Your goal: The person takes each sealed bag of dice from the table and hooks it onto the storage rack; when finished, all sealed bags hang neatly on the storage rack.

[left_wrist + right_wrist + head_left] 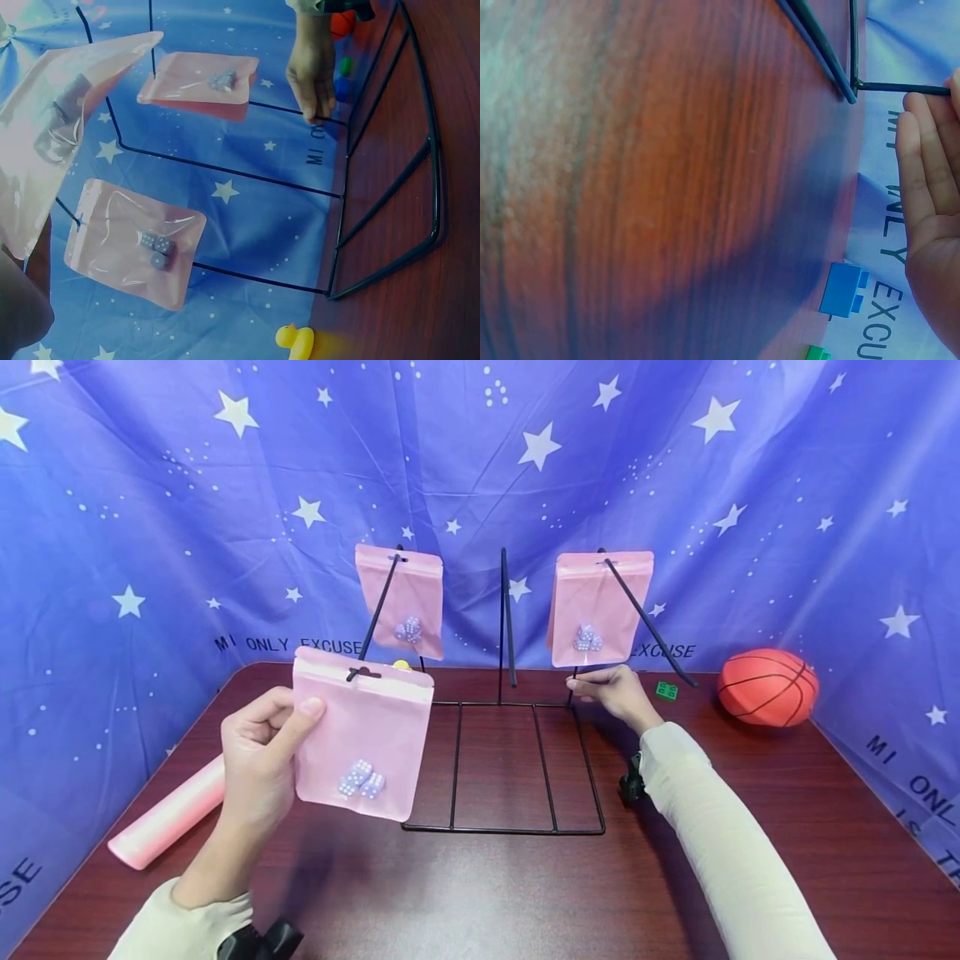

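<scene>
My left hand (258, 752) pinches the left edge of a pink zip pouch (367, 710) between thumb and fingers. Several pale purple dice (362, 778) show through its front. The pouch's hang hole lines up with the tip of the left arm of a black wire display rack (502, 832). Farther back on that arm hangs another pink pouch (401, 585); a third, similar pouch (603, 597) hangs on the right arm. The middle arm (511, 635) carries nothing. My right hand (618, 695) pinches the rack's right upright near its base, below the hanging pouch.
A red ball with black lines (768, 687) sits at the table's right, near a green block (666, 691) and a blue block (840, 289). A yellow duck (296, 341) stands behind the rack's left side. At left lies a pink roll (168, 814). Starry blue cloth hangs behind.
</scene>
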Demonstrator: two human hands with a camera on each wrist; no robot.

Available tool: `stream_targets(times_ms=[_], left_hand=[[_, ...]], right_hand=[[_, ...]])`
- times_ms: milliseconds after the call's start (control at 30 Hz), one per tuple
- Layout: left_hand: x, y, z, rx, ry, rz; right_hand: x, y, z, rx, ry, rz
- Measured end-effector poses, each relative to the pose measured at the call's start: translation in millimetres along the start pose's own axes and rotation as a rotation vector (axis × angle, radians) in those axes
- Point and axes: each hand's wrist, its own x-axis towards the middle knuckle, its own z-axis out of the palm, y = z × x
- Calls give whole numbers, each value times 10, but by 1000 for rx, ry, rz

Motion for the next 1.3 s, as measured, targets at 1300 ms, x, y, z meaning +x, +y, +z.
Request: stream_targets(times_ms=[1300], left_hand=[[535, -274, 80, 365, 182, 9]], right_hand=[[1, 10, 11, 23, -6, -8]])
